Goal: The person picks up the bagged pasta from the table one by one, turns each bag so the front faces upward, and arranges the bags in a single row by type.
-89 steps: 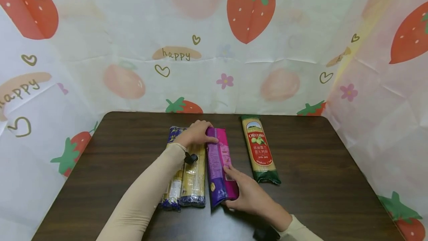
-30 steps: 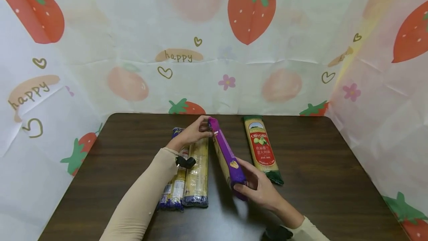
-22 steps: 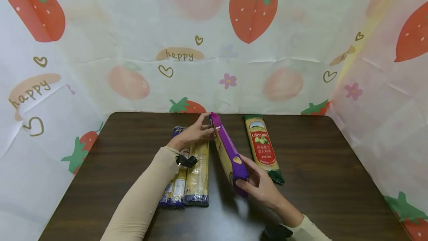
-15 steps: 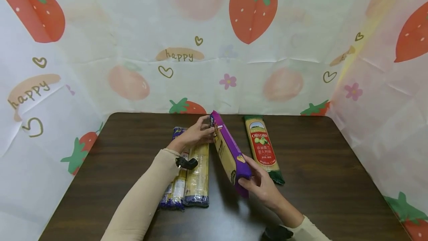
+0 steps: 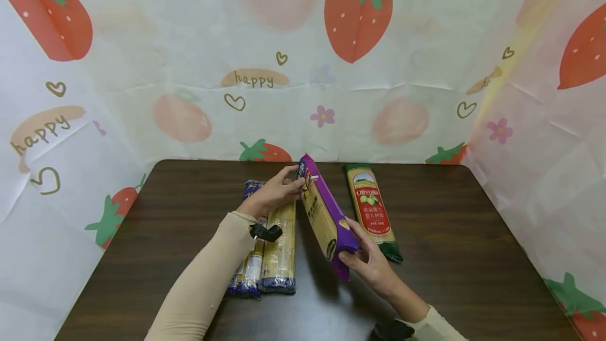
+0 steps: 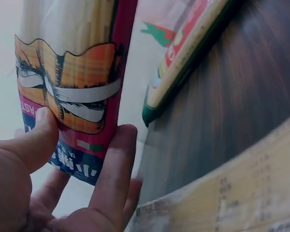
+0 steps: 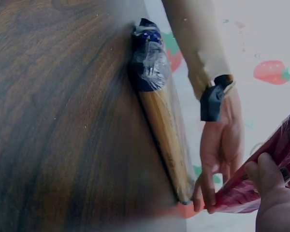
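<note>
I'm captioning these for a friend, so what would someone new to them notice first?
Probably the purple pasta packet, held tilted above the dark table, with the left hand at its far end and the right hand at its near end. The big red strawberry printed high on the pale backdrop likely comes next, then the red-labelled packet lying to the right.

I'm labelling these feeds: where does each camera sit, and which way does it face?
Head: on the head, facing forward and down at the brown wooden table; left hand, right hand and cream fabric sleeves show.
Left wrist: on that wrist, facing the long purple plastic pasta packet; left hand shows.
Right wrist: on that wrist, facing across the table; both hands and one sleeve show.
Shared by wrist views: packet and left hand.
</note>
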Available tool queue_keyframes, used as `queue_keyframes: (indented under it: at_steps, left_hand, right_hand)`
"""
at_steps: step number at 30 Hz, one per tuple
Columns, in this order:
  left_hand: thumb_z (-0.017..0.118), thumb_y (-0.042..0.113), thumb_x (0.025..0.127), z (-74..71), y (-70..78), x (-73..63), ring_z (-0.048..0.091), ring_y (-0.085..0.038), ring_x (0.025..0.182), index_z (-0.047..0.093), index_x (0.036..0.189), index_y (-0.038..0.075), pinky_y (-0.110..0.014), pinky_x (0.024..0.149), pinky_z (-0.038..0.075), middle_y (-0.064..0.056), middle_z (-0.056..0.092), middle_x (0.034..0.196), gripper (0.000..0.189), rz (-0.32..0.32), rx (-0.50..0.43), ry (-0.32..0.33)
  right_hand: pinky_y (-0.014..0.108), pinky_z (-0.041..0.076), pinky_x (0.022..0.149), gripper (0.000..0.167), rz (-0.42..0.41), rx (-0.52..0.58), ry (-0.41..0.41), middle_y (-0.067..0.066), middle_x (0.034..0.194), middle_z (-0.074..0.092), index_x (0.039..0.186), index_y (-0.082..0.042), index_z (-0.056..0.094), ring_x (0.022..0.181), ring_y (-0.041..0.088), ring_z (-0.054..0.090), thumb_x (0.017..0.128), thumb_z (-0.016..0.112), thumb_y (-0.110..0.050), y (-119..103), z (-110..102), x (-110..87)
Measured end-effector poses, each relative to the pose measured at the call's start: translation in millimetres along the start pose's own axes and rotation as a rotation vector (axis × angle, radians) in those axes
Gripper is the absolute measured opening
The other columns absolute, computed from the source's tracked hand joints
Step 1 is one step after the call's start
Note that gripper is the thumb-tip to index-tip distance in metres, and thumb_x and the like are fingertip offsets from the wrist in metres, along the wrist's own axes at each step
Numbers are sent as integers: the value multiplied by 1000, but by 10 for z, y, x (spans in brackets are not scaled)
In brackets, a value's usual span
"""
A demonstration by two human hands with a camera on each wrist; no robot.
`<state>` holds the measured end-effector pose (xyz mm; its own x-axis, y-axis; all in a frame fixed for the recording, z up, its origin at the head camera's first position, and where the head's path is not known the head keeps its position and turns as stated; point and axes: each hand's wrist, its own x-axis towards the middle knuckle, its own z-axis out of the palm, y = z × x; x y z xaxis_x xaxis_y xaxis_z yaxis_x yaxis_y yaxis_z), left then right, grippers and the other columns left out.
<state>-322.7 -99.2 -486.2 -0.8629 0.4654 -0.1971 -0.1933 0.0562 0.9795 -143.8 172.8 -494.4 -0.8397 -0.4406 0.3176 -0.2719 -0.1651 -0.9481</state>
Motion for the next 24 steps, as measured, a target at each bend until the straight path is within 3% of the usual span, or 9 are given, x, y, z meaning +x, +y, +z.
queue_keyframes:
  at_steps: [8, 14, 19, 24]
  left_hand:
    - [57, 26, 114, 22, 63, -30, 72, -36, 116, 16, 173, 30, -53, 105, 57, -24, 59, 135, 72, -27, -44, -23]
    - [58, 16, 113, 13, 62, -49, 67, -39, 125, 12, 174, 28, -44, 101, 60, -30, 51, 145, 78, -25, -87, -48]
    - [61, 9, 111, -13, 43, -56, 70, -35, 118, 13, 174, 26, -50, 105, 57, -34, 45, 150, 81, -18, -92, -43]
    - [64, 9, 109, -29, 54, -63, 75, -27, 102, 17, 173, 22, -59, 108, 52, -34, 59, 138, 80, 18, -77, -11]
  right_hand:
    - [32, 57, 102, 66, -23, 61, -35, 6, 150, 48, 167, -6, 28, 132, 16, 57, 109, 60, -7, -2, 1, 3]
    - [30, 59, 99, 64, -3, 28, 22, 5, 146, 53, 165, -5, 34, 127, 14, 61, 108, 63, -6, -29, -21, 3]
    - [28, 60, 97, 64, 17, 4, 71, 1, 143, 60, 161, 2, 40, 124, 13, 66, 104, 67, 1, -61, -79, -12]
    - [30, 62, 94, 70, 52, -59, 91, 17, 145, 60, 161, 3, 40, 123, 14, 67, 99, 72, 6, -77, -133, -5]
